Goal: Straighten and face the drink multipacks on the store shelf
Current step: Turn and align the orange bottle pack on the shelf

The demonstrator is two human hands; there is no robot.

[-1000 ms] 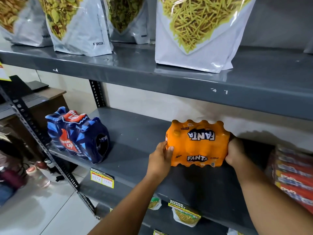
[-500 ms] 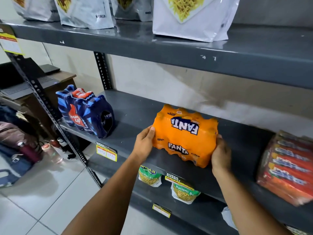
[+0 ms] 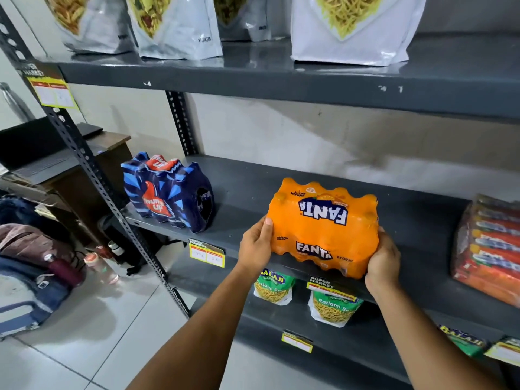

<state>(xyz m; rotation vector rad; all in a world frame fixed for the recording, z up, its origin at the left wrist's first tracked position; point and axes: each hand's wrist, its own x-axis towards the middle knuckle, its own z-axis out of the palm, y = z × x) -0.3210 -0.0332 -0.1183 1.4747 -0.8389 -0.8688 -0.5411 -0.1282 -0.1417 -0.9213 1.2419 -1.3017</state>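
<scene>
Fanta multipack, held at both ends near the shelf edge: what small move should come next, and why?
Probably turn the Fanta multipack a little so its front runs parallel to the shelf edge. The left hand and right hand grip its two ends, and it sits skewed, its right corner at or past the front lip. Its label already faces out.

Both hands hold the orange Fanta multipack at the middle shelf front edge: left hand, right hand.

Both bare arms reach forward, left hand and right hand each curled in a grip.
</scene>
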